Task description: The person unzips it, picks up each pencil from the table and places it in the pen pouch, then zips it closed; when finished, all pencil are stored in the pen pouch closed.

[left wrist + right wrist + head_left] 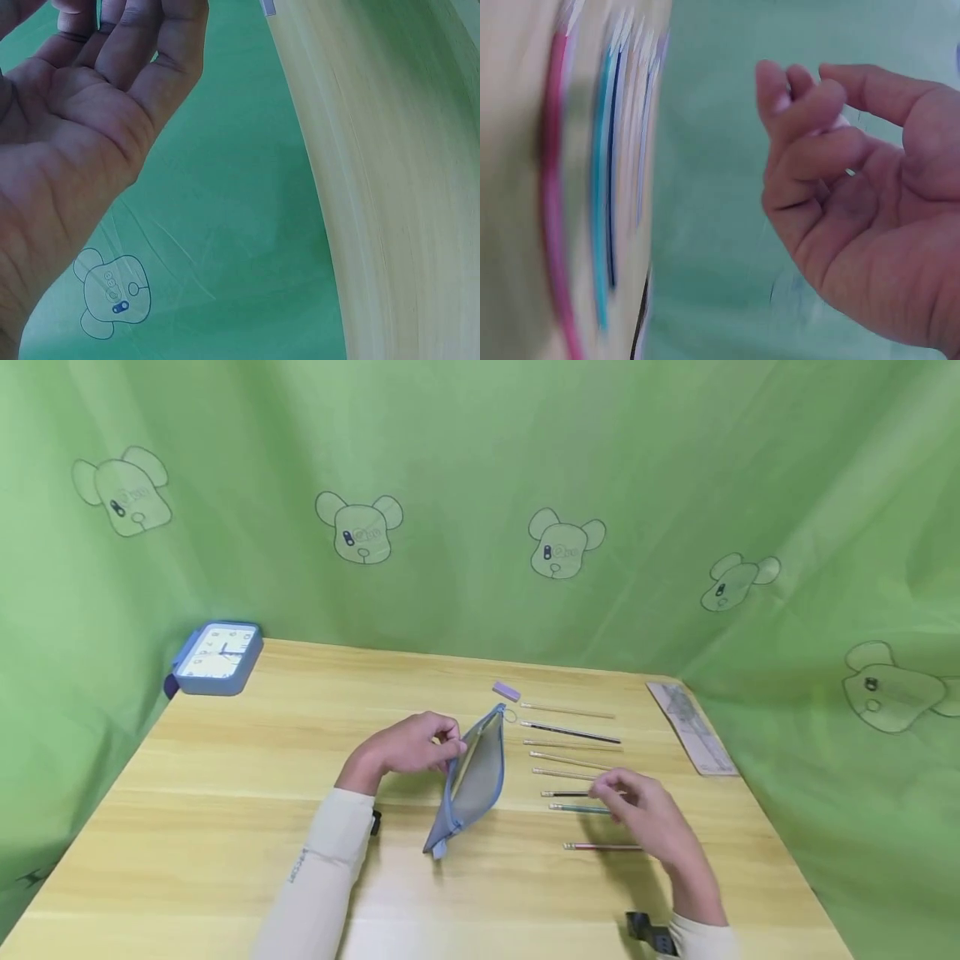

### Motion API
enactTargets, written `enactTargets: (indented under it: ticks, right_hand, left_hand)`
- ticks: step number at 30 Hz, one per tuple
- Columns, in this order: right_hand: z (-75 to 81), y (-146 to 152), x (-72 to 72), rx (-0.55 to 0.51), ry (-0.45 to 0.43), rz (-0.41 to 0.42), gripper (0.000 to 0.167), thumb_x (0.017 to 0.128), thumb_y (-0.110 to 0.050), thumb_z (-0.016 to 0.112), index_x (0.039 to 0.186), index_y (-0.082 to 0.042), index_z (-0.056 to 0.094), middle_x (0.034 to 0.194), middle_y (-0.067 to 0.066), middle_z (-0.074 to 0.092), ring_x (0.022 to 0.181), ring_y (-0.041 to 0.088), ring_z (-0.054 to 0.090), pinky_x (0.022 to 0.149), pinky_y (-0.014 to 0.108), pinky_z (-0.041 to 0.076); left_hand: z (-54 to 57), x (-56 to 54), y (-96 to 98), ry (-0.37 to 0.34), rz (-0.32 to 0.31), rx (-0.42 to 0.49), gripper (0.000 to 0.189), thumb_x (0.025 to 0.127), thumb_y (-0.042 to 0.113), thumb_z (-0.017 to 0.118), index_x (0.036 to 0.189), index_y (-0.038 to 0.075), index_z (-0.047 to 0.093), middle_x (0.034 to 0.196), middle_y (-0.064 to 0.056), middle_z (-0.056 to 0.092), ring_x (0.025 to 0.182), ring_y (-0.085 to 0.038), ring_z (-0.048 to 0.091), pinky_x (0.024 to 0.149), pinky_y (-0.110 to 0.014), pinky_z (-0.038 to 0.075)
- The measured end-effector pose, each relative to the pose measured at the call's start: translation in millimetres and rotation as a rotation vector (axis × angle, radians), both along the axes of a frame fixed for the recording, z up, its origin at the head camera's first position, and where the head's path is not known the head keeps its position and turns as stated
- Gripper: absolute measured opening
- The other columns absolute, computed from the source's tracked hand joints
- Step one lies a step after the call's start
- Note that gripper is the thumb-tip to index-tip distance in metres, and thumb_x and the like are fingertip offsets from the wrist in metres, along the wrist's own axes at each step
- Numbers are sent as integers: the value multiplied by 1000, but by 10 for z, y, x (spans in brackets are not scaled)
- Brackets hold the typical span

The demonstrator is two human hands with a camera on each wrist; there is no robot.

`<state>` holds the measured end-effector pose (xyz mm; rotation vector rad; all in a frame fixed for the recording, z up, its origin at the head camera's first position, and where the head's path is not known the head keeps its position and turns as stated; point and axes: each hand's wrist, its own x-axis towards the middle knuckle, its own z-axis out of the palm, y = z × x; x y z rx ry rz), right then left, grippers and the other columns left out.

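Left hand point(411, 745) pinching rim of grey-blue zip pouch point(482, 777), pouch slanting, mouth gaping, mid-bench point(300, 743). Right hand point(651, 817) hovering well apart, fingers loosely bent, gripping nothing, above nearer pencils point(566, 773). Pencils lying in row right of pouch. Purple eraser point(506, 692) resting just beyond pouch's far end. Blue clock point(219, 657) sitting far left.
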<state>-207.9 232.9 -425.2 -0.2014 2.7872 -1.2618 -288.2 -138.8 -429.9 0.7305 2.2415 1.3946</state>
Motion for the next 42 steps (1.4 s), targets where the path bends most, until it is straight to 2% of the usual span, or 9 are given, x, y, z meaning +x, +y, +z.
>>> enactTargets:
  ticks: [3,6,9,12,17,24,31,36,42]
  right_hand:
    - [-104,404,64,57,-40,-72,27,112,-21,59,126,1,68,123,19,72,87,9,67,76,27,59]
    - [-202,748,143,99,-93,-136,32,113,-20,56,134,4,63,126,20,70,88,9,68,75,27,60]
    - [-290,990,210,82,-169,-176,40,114,-18,53,144,8,54,131,26,66,87,9,69,74,28,61]
    - [-355,1142,240,46,-231,-182,48,115,-19,51,153,9,43,144,33,58,91,9,70,76,28,61]
    - [-403,1234,239,46,-233,-172,50,115,-17,49,157,8,39,150,34,53,90,7,70,75,27,59]
    - [-467,1243,315,69,-217,-167,46,113,-23,56,148,7,52,128,21,71,86,9,67,71,26,58]
    - [-465,1229,521,3,-325,-211,49,113,-26,55,151,5,50,120,4,76,86,10,64,69,26,54]
    - [-457,1210,695,-41,-427,-235,49,113,-26,55,152,3,48,111,2,76,83,11,60,69,24,51]
    - [-485,1165,850,-21,-422,-140,50,111,-25,61,148,7,50,105,5,78,83,8,62,68,25,52]
  left_hand:
    - [19,0,-13,0,-4,-4,23,111,19,58,92,5,62,102,-10,70,88,-20,78,95,-53,65]
    - [23,5,-14,6,-10,-12,23,110,19,58,93,5,62,101,-9,70,88,-20,78,95,-53,64]
    - [15,3,-3,16,-16,-23,23,111,20,58,93,6,62,99,-8,69,89,-20,78,93,-49,65]
    - [2,2,21,26,-19,-30,23,111,20,58,92,7,61,98,-7,68,90,-19,77,90,-44,64]
    - [-14,-2,11,26,-22,-23,23,111,20,57,92,8,60,97,-7,68,91,-20,77,90,-45,65]
    - [-19,-2,-12,42,-18,-31,24,111,20,58,90,7,60,97,-7,68,89,-19,75,86,-40,64]
    - [-6,7,11,37,-33,-11,24,111,19,58,91,5,60,96,-7,66,90,-20,75,88,-46,64]
    - [-1,12,28,30,-41,-8,24,111,19,57,92,5,61,96,-7,66,90,-20,76,90,-48,64]
    - [1,19,38,14,-40,-7,24,111,18,57,91,5,60,98,-8,66,93,-22,77,95,-54,64]
